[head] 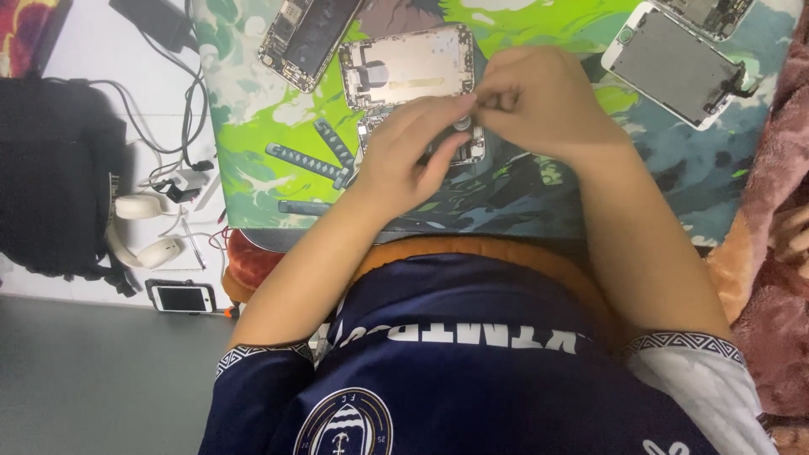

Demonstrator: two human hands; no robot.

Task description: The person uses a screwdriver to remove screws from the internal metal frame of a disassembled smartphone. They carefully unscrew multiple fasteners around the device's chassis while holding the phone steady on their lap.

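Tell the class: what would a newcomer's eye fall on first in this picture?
First, the left hand and right hand, which meet at mid-frame pinching a small round part. Under them lies a bright green patterned mat strewn with opened phone shells and a detached screen at top right.

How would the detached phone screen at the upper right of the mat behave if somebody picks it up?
The detached phone screen looks thin and flat, so it is probably light and fairly stiff. A glass panel may crack if bent. It lies flat on the mat, so rolling or tipping seems unlikely.
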